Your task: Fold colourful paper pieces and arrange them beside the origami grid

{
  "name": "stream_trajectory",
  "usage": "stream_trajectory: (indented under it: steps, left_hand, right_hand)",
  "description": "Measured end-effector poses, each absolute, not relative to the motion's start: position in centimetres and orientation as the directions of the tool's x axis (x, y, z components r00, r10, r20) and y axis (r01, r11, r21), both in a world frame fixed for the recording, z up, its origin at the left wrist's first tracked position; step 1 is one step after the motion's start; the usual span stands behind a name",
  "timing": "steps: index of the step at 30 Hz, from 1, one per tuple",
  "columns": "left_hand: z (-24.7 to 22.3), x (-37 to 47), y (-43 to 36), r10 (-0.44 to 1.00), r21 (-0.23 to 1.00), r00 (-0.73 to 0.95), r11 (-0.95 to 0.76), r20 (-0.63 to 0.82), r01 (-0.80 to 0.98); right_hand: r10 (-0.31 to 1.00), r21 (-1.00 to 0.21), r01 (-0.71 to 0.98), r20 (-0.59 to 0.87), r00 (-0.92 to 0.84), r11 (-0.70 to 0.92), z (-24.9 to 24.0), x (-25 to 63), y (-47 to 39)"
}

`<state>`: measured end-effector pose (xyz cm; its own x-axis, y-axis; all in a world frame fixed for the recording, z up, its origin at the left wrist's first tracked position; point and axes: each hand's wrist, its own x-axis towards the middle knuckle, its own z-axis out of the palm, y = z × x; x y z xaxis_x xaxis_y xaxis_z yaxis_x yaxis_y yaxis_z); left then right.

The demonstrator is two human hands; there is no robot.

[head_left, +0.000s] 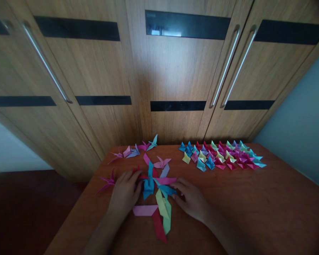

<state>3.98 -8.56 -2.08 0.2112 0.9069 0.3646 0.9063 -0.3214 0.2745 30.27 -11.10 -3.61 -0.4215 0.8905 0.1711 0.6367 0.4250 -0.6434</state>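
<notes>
Folded paper pieces in several colours lie in a loose cluster at the centre of the table. My left hand has its fingers curled at the left side of a blue folded piece; what they hold, if anything, is hidden. My right hand pinches the right end of a darker blue strip, just below a pink strip. Nearer to me lie a yellow-green piece, a light green strip, a red strip and a pink-lilac strip.
Many small folded paper pieces stand in rows at the back right of the brown table. Paper cranes sit at the back left, and a magenta crane is left of my left hand. A wooden cabinet rises behind.
</notes>
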Motion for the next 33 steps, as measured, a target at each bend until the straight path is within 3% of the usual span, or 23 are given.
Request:
stream_trajectory:
  steps: [6, 9, 12, 20, 33]
  left_hand:
    - [0.8, 2.9, -7.2, 0.888, 0.372, 0.172, -0.346, 0.427, 0.861]
    - [2.9, 1.8, -4.2, 0.880, 0.374, 0.043, -0.244, 0.472, 0.895]
    - [3.9, 0.5, -0.1, 0.949, 0.245, -0.037, -0.044, 0.314, 0.968]
    - [2.2, -0.3, 6.4, 0.994, 0.117, 0.006, -0.019, 0.111, 0.993]
    - [1.9, -0.4, 5.3, 0.999, 0.108, -0.003, -0.001, 0.039, 0.994]
  right_hand:
    - [0.890, -0.645, 0.632, 0.182, -0.417, 0.429, -3.5, 30.3, -11.1]
    - [0.887, -0.652, 0.622, 0.189, -0.420, 0.433, -3.5, 30.3, -11.1]
    - [0.886, -0.666, 0.604, 0.205, -0.416, 0.438, -3.6, 30.3, -11.1]
    - [0.918, -0.731, 0.556, 0.279, -0.283, 0.394, -4.9, 30.5, -10.2]
    - [0.914, -0.696, 0.594, 0.281, -0.292, 0.404, -4.8, 30.7, -10.0]
